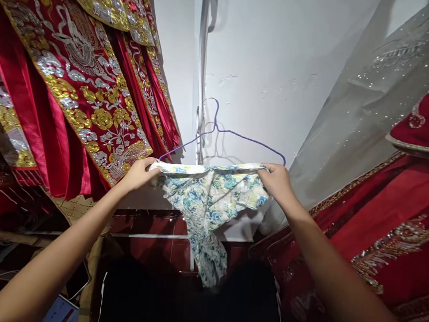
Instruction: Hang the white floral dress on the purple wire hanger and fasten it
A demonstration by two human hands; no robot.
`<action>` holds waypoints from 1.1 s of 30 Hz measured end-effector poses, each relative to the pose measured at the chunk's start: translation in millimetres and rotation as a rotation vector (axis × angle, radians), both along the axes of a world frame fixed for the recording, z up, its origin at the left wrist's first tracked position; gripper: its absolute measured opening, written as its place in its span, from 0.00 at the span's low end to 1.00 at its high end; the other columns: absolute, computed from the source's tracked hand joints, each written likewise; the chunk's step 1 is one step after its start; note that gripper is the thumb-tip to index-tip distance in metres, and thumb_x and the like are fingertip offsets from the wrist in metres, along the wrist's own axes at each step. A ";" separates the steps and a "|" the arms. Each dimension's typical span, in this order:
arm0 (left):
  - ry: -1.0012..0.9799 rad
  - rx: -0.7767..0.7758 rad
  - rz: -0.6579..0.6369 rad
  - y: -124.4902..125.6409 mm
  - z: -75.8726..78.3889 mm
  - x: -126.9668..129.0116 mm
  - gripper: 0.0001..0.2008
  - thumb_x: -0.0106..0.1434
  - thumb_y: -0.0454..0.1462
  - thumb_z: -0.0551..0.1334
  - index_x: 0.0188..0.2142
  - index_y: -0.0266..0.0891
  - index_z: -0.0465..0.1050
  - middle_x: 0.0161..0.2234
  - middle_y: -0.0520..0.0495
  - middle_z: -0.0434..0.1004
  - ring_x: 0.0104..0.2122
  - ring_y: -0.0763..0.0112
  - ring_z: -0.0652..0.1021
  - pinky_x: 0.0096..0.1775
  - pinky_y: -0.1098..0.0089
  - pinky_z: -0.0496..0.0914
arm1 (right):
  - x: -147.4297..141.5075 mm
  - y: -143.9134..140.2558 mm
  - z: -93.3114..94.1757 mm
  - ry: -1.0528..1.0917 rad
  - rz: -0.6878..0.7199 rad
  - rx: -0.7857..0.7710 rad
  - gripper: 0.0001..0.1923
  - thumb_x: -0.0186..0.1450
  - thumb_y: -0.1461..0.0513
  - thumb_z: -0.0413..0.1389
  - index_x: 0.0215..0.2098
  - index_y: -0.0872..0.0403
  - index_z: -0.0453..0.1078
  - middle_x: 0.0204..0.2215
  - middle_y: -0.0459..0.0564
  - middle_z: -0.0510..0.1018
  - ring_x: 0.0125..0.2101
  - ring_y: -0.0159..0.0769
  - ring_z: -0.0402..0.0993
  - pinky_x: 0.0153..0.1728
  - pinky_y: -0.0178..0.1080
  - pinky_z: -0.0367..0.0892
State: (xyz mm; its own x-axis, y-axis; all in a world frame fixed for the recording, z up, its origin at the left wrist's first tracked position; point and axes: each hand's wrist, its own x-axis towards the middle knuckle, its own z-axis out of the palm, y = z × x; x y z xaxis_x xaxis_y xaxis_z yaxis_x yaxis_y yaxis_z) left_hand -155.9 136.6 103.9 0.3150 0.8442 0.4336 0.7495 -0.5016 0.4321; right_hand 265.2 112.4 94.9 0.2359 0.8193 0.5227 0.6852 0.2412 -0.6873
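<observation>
A pair of floral trousers, white with blue, green and yellow print, hangs in front of me, its waistband stretched out level. My left hand pinches the waistband's left end, and my right hand grips the right end. Just above the waistband rises a thin purple clothes hanger, hook up. Its arms slope down towards my two hands. The hanger's lower part is hidden at the trousers, so I cannot tell how the two are joined. The trouser legs bunch and taper downward above my dark-clothed lap.
Red garments with gold and silver embroidery hang at the left. At the right are a sparkly whitish gown and a beaded red garment. A white wall stands ahead, above dark red floor tiles. A phone lies lower left.
</observation>
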 end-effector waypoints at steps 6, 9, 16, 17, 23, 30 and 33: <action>0.032 -0.036 -0.083 -0.9 -10.0 -2.7 0.06 0.60 0.38 0.57 0.35 0.40 0.68 0.30 0.52 0.72 0.30 0.67 0.71 0.35 0.71 0.64 | 3.9 -4.2 4.3 -0.069 -0.002 -0.001 0.11 0.55 0.59 0.49 0.16 0.52 0.60 0.16 0.43 0.55 0.21 0.31 0.53 0.22 0.35 0.50; -0.109 -0.115 -0.066 12.5 -11.5 -3.8 0.09 0.62 0.38 0.52 0.32 0.39 0.69 0.28 0.52 0.72 0.31 0.67 0.71 0.36 0.71 0.65 | 2.7 -4.7 5.6 -0.077 -0.009 0.004 0.12 0.56 0.59 0.49 0.16 0.51 0.58 0.16 0.43 0.53 0.21 0.31 0.52 0.23 0.35 0.50; -0.258 -0.194 0.094 53.1 -24.0 6.7 0.15 0.61 0.38 0.51 0.20 0.38 0.65 0.18 0.50 0.66 0.21 0.69 0.67 0.27 0.70 0.62 | 1.8 1.0 -2.1 -0.082 -0.005 -0.052 0.15 0.57 0.57 0.50 0.15 0.51 0.57 0.16 0.42 0.52 0.21 0.30 0.51 0.22 0.35 0.48; -0.271 -0.173 0.114 53.8 -24.8 9.3 0.15 0.62 0.38 0.50 0.20 0.38 0.67 0.18 0.50 0.67 0.21 0.68 0.68 0.27 0.69 0.63 | 2.5 1.5 -2.4 -0.072 0.003 -0.056 0.15 0.57 0.57 0.51 0.15 0.51 0.57 0.16 0.42 0.52 0.21 0.30 0.50 0.22 0.35 0.48; -0.373 0.313 0.126 53.1 -4.0 24.6 0.17 0.61 0.33 0.53 0.42 0.39 0.80 0.44 0.43 0.79 0.49 0.60 0.74 0.53 0.63 0.66 | 7.5 -0.8 2.5 -0.025 0.072 -0.148 0.13 0.56 0.58 0.52 0.16 0.52 0.58 0.15 0.41 0.55 0.19 0.29 0.51 0.21 0.34 0.47; -0.361 0.238 0.098 55.1 22.2 55.8 0.16 0.66 0.38 0.55 0.49 0.38 0.76 0.41 0.44 0.81 0.38 0.64 0.77 0.41 0.68 0.69 | -13.9 -20.8 -11.3 0.049 0.337 -0.177 0.12 0.57 0.59 0.51 0.31 0.56 0.74 0.22 0.45 0.70 0.22 0.33 0.63 0.23 0.34 0.56; -0.323 0.352 0.115 44.8 18.9 60.8 0.16 0.68 0.45 0.55 0.38 0.37 0.76 0.28 0.48 0.76 0.27 0.69 0.72 0.31 0.71 0.63 | -17.4 -37.9 -8.2 0.043 0.293 -0.075 0.28 0.55 0.63 0.55 0.55 0.53 0.71 0.25 0.45 0.74 0.23 0.34 0.65 0.24 0.35 0.59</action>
